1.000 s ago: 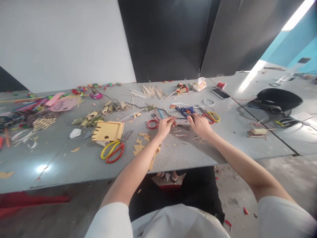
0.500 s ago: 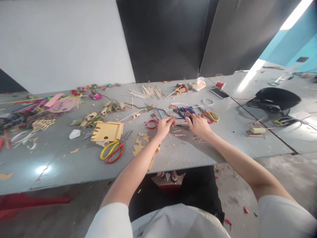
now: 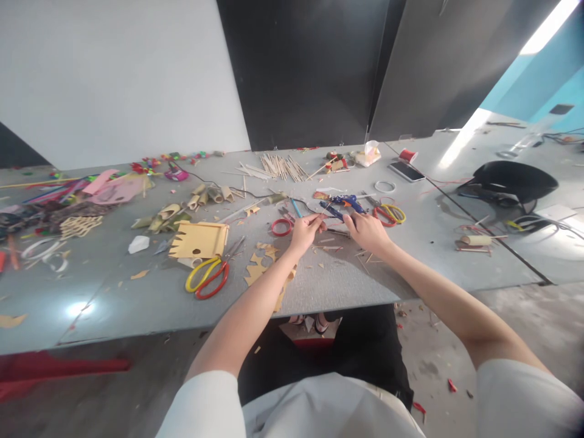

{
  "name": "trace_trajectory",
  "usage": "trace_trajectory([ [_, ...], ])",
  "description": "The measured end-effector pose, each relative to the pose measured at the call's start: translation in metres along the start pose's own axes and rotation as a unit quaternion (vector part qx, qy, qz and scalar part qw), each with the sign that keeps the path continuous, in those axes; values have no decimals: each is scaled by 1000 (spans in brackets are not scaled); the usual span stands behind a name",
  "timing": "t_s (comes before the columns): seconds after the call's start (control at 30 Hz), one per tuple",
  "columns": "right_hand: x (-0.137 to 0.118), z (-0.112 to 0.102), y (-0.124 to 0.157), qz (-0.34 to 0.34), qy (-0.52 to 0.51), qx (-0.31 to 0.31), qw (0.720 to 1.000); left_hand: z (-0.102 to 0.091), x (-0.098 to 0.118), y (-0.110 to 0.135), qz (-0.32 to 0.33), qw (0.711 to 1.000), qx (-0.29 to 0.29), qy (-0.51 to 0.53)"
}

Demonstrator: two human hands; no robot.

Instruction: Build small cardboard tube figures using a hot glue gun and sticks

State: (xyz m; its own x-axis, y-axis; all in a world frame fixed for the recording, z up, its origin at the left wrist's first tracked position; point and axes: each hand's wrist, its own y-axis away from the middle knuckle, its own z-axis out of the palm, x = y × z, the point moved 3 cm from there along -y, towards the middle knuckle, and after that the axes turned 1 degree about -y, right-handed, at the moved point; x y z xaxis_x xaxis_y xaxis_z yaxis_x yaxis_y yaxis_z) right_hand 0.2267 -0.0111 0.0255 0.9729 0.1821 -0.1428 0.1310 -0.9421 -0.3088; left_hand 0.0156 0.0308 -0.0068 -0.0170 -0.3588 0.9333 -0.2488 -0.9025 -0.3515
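Observation:
My left hand (image 3: 306, 232) is closed in a pinch near the middle of the table, on what looks like a thin stick, mostly hidden by the fingers. Close on its right, my right hand (image 3: 368, 231) is wrapped around a slim dark blue tool (image 3: 332, 210), whose exact kind I cannot make out. Just beyond it lies a blue glue gun (image 3: 350, 202) with an orange trigger. Red-handled pliers (image 3: 283, 227) and a light blue pen-like stick (image 3: 296, 208) lie left of my left hand. Yellow-and-red scissors (image 3: 390, 214) rest beyond my right hand.
Larger scissors (image 3: 208, 277) lie beside a notched yellow board (image 3: 199, 239). Cut bamboo pieces (image 3: 168, 218), a pile of thin sticks (image 3: 283, 167) and a phone (image 3: 406, 171) are farther back. A black visor-like object (image 3: 513, 181) stands at right. Cardboard scraps (image 3: 258, 267) lie near the front edge.
Both hands stay nearly in place, with only slight shifts at the fingers. The dark blue tool tilts a little; the view has moved slightly.

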Motion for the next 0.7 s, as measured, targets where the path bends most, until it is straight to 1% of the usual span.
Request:
trace_trajectory([
  [0.17, 0, 1, 1, 13, 15, -16, 1000, 1, 1, 1, 0, 1000, -5, -4],
  [0.4, 1, 3, 1, 13, 20, -29, 999, 2, 1, 1, -2, 1000, -11, -9],
  [0.7, 5, -7, -1, 41, 26, -23, 999, 1, 0, 1, -8, 1000, -9, 1],
])
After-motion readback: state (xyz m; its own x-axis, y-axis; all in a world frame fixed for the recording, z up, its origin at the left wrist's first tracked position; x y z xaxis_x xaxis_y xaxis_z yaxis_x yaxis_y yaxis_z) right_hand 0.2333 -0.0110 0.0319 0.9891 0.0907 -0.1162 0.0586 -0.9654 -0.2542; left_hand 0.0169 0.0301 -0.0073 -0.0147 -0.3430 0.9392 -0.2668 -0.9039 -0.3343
